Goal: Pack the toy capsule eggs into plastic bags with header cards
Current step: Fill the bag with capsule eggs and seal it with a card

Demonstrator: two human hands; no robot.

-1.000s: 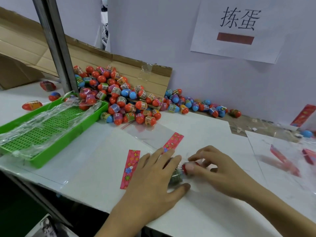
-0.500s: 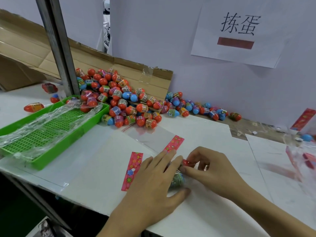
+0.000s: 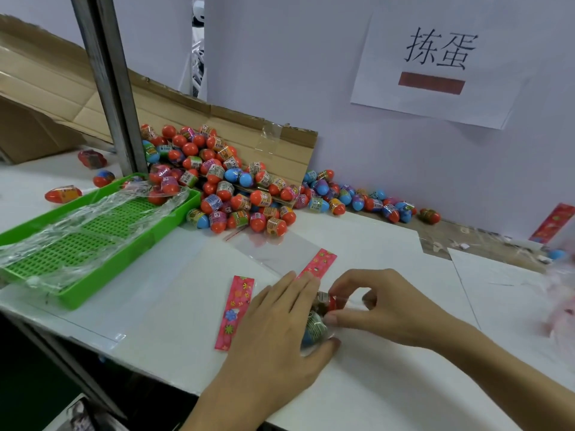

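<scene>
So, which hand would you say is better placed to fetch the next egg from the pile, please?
Left, probably: the left hand sits nearer the pile and only steadies the eggs, while the right hand pinches one.

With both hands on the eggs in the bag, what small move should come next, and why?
Probably the right hand should push the red egg deeper beside the blue egg. The left hand already pins the clear bag, and the red egg sits between the right fingers, seemingly near the opening.
</scene>
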